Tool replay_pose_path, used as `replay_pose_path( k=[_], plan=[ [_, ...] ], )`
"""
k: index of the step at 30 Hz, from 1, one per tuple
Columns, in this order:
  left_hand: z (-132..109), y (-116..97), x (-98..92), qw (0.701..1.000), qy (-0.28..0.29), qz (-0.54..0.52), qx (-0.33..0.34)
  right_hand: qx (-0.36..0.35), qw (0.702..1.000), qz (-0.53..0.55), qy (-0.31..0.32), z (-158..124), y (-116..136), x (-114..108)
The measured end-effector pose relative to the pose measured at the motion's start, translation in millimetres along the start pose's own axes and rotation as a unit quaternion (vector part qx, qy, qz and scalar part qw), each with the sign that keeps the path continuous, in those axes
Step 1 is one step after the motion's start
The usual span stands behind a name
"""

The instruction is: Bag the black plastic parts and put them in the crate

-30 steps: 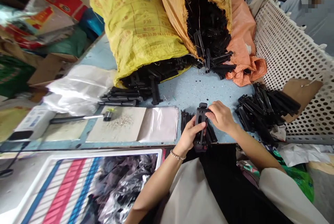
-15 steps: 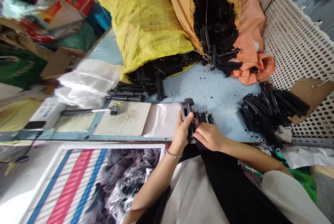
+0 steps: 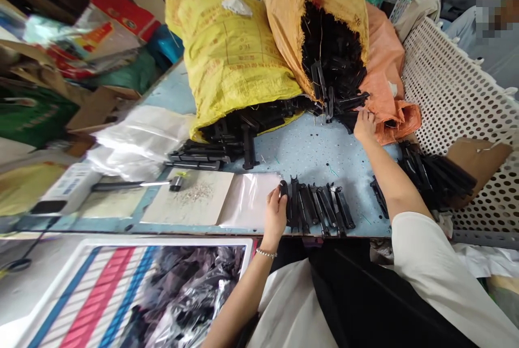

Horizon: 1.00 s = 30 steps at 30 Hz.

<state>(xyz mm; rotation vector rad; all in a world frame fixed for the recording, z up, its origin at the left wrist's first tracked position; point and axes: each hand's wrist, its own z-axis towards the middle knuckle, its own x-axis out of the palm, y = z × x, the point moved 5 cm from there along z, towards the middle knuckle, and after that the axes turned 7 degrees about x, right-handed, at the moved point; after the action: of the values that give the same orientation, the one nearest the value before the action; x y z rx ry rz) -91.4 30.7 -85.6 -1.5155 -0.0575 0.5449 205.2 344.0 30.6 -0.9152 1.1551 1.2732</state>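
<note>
A row of black plastic clips point(image 3: 320, 206) lies on edge near the front of the blue table point(image 3: 308, 151). My left hand point(image 3: 275, 213) rests at the left end of this row, its fingers closed on the outermost clip. My right hand point(image 3: 365, 124) is stretched far across the table. It touches the black clips point(image 3: 340, 102) that spill from the orange woven sack point(image 3: 320, 18); its fingers are curled among them and what they grip is hidden.
A yellow sack point(image 3: 231, 51) also spills black clips point(image 3: 227, 137). Another heap of clips point(image 3: 430, 175) lies right, by a white perforated basket point(image 3: 458, 94). A small hammer point(image 3: 133, 184) and a card with tiny parts point(image 3: 190, 196) lie left. A person sits at top right.
My left hand set the clip it held down at the left end of the row. My right hand left the row and reached forward to the clips at the orange sack.
</note>
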Motion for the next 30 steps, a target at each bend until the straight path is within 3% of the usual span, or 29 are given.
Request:
replay_pose_path(
  k=[4, 8, 10, 12, 13, 16, 17, 18, 20, 23, 27, 30],
  plan=[
    [-4, 3, -3.3, 1.0, -0.022, 0.022, 0.003, -0.038, 0.998, -0.041, 0.032, 1, 1, -2],
    [1, -4, 7.2, 0.995, 0.03, 0.09, 0.045, 0.01, 0.978, 0.152, 0.142, -18, 3, -9],
    [4, -17, 12.7, 0.989, 0.032, 0.119, 0.079, 0.03, 0.954, 0.223, 0.2, -44, 3, -12],
    [3, -36, 16.1, 0.988, 0.022, 0.104, 0.108, 0.017, 0.928, 0.275, 0.25, -91, 7, -13],
    [2, -47, 18.1, 0.991, 0.026, 0.065, 0.115, 0.003, 0.909, 0.312, 0.277, -120, 10, -14],
    [-11, -78, 28.1, 0.977, 0.101, -0.165, 0.089, -0.025, 0.713, 0.557, 0.426, -224, 33, -16],
    [-18, -86, 31.2, 0.958, 0.13, -0.248, 0.057, -0.03, 0.678, 0.578, 0.454, -254, 39, -19],
    [-24, -93, 33.1, 0.937, 0.151, -0.315, 0.021, -0.034, 0.669, 0.574, 0.47, -278, 43, -21],
    [-36, -100, 32.0, 0.905, 0.164, -0.389, -0.046, -0.059, 0.71, 0.537, 0.452, -304, 47, -30],
    [-47, -102, 22.9, 0.901, 0.144, -0.401, -0.087, -0.1, 0.789, 0.484, 0.366, -305, 45, -47],
    [-50, -97, 20.9, 0.897, 0.128, -0.403, -0.128, -0.107, 0.808, 0.511, 0.272, -295, 44, -64],
    [-48, -94, 26.4, 0.902, 0.129, -0.387, -0.144, -0.16, 0.838, 0.484, 0.193, -297, 50, -77]
  ],
)
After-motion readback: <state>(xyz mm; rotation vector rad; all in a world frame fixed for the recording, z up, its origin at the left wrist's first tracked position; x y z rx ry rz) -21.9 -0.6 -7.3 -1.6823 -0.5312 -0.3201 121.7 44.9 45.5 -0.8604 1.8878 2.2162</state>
